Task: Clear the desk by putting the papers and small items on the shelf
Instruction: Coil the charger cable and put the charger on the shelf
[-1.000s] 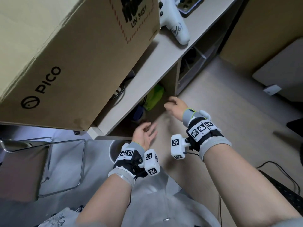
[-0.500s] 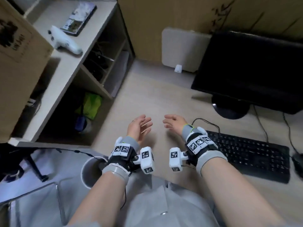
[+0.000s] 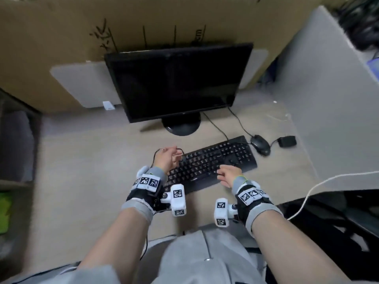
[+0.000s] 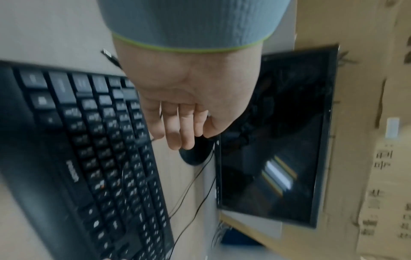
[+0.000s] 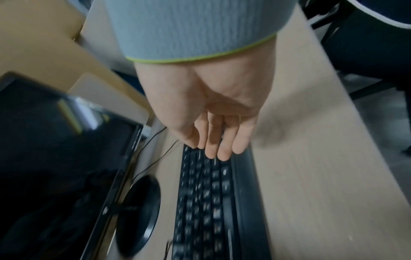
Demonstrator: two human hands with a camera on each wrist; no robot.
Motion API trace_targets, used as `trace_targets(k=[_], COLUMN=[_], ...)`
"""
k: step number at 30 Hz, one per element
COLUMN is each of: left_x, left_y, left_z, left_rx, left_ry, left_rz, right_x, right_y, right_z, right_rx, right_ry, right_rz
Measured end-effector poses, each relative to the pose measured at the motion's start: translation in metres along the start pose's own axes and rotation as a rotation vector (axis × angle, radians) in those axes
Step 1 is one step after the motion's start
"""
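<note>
My left hand (image 3: 167, 158) hovers over the left end of the black keyboard (image 3: 215, 158), fingers loosely curled and holding nothing. The left wrist view shows the same empty hand (image 4: 184, 123) above the keyboard (image 4: 89, 158). My right hand (image 3: 226, 176) hangs over the keyboard's near edge, relaxed and empty. Its fingers (image 5: 213, 149) point down at the keys (image 5: 204, 202). The light wooden desk (image 3: 92, 171) carries a small black adapter (image 3: 287, 141) at the right. The shelf (image 3: 16, 150) shows only as a blurred strip at the far left edge.
A black monitor (image 3: 178, 83) stands behind the keyboard, with a black mouse (image 3: 260, 144) to its right. A white cable (image 3: 307, 193) crosses the desk's right edge. Cardboard (image 3: 61, 27) lines the back, and a grey partition (image 3: 328, 99) closes the right side.
The head view has swung right, from the shelf and its cardboard box to the desk with the monitor. Both empty hands moved from the shelf opening to over the keyboard.
</note>
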State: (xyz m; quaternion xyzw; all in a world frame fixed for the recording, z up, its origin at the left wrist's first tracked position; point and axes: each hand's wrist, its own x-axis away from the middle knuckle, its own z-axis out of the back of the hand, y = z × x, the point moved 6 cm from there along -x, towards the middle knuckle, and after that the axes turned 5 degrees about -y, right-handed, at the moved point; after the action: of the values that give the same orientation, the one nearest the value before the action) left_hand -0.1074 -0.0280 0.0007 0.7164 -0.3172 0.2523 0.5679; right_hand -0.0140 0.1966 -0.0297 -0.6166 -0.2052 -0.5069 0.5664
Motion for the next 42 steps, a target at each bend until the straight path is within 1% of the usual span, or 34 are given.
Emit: trace_targets(k=[2, 4, 6, 9, 10, 13, 14, 15, 16, 18, 20, 22, 23, 25, 27, 30, 34, 39, 40, 42], left_x=[-0.007, -0.013, -0.024, -0.036, -0.04, -0.057, -0.061, -0.071, -0.075, -0.082, -0.096, -0.099, -0.104, -0.108, -0.113, -0.121, -0.125, -0.124, -0.123, -0.122], left_y=[-0.006, -0.011, -0.013, -0.015, -0.014, -0.019, -0.021, -0.025, -0.028, -0.034, -0.046, -0.05, -0.053, -0.055, -0.056, -0.058, -0.061, -0.064, -0.064, -0.062], left_z=[-0.041, -0.06, -0.08, -0.116, -0.128, -0.17, -0.182, -0.206, -0.218, -0.242, -0.277, -0.298, -0.311, -0.319, -0.331, -0.342, -0.341, -0.33, -0.328, -0.322], left_rx=[0.001, 0.009, -0.04, -0.069, -0.061, -0.039, -0.045, -0.054, -0.073, -0.117, -0.113, -0.094, -0.091, -0.095, -0.11, -0.085, -0.093, -0.069, -0.066, -0.058], left_ry=[-0.101, -0.153, -0.15, -0.158, -0.156, -0.108, -0.086, -0.056, -0.044, -0.021, -0.005, -0.018, -0.002, 0.038, 0.075, 0.105, 0.119, 0.165, 0.165, 0.156], left_rz=[0.046, 0.077, 0.081, 0.072, 0.065, 0.078, 0.081, 0.088, 0.093, 0.099, 0.129, 0.165, 0.176, 0.172, 0.169, 0.177, 0.185, 0.188, 0.18, 0.159], right_x=[-0.006, -0.016, -0.024, -0.043, -0.05, -0.083, -0.097, -0.115, -0.128, -0.139, -0.157, -0.162, -0.167, -0.17, -0.183, -0.203, -0.213, -0.221, -0.218, -0.205], right_y=[-0.001, -0.005, -0.016, -0.036, -0.043, -0.064, -0.069, -0.081, -0.089, -0.11, -0.13, -0.14, -0.146, -0.15, -0.151, -0.145, -0.144, -0.143, -0.143, -0.143], right_z=[0.044, 0.063, 0.084, 0.117, 0.127, 0.161, 0.172, 0.189, 0.199, 0.219, 0.254, 0.278, 0.292, 0.306, 0.318, 0.318, 0.309, 0.309, 0.309, 0.309], right_rx=[-0.034, -0.041, -0.065, 0.037, 0.063, 0.081, 0.092, 0.128, 0.16, 0.184, 0.263, 0.39, 0.452, 0.52, 0.583, 0.604, 0.598, 0.554, 0.536, 0.476], right_ry=[0.092, 0.133, 0.17, 0.213, 0.223, 0.233, 0.24, 0.229, 0.226, 0.243, 0.316, 0.412, 0.42, 0.38, 0.305, 0.22, 0.228, 0.181, 0.19, 0.271], right_rz=[-0.002, 0.012, 0.054, 0.131, 0.161, 0.178, 0.172, 0.17, 0.192, 0.234, 0.24, 0.228, 0.222, 0.199, 0.188, 0.177, 0.203, 0.135, 0.139, 0.162])
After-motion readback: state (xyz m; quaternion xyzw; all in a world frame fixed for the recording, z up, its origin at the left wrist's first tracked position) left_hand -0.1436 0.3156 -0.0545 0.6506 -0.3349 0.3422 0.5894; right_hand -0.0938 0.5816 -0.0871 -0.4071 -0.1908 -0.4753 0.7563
